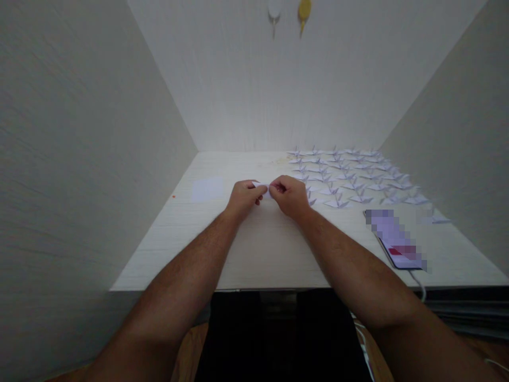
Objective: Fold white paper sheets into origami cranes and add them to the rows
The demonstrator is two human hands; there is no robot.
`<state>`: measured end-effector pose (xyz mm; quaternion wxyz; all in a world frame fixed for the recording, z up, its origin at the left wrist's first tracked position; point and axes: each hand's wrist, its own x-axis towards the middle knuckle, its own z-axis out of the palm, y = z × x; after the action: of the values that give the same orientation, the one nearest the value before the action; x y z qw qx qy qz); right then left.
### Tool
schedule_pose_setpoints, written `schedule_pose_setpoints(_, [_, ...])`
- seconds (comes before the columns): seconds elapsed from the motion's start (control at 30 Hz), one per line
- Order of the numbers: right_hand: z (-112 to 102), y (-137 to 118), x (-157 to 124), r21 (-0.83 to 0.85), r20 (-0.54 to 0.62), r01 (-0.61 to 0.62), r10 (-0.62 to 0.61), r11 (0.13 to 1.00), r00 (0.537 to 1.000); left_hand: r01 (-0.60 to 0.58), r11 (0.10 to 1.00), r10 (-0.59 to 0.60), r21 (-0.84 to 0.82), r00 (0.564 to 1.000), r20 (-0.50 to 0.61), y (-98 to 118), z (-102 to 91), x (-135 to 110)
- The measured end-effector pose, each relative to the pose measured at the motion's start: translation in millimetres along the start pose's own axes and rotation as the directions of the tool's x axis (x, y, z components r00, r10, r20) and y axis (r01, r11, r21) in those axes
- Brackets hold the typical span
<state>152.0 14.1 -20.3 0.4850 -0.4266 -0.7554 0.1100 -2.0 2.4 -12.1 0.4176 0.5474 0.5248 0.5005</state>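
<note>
Between my two hands is a small piece of folded white paper (260, 184), mostly covered by the fingers. My left hand (244, 199) pinches its left side, thumb on top. My right hand (290, 195) grips the right side between thumb and curled forefinger. Both hands are held close together over the middle of the white table. Just beyond and to the right of my right hand stand rows of folded white paper cranes (337, 201). Left of my left hand lie flat white paper squares (207, 189); whether it is one sheet or a stack I cannot tell.
A phone (397, 241) with a blurred screen lies at the right, its white cable (419, 286) hanging over the front edge. Walls enclose the table (191, 239) on the left, right and back. A white hook (274, 10) and a yellow hook (304, 10) are on the back wall.
</note>
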Motion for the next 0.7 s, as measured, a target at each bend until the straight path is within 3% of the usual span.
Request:
schedule_pose_setpoints(0.4, [-3.7,2.4,1.3,-0.136,0.098,0.256,-0.244,0.957,0.965,0.052,0.99,-0.068,-0.133,0.99,-0.121,-7.9,6.9,1.1])
schedule_pose_setpoints(0.7, [-8.9,1.9,3.8,-0.196,0.153,0.315,-0.288,0.929,0.945,0.132,0.938,-0.161,-0.32,0.985,-0.064,1.1,8.7,-2.5])
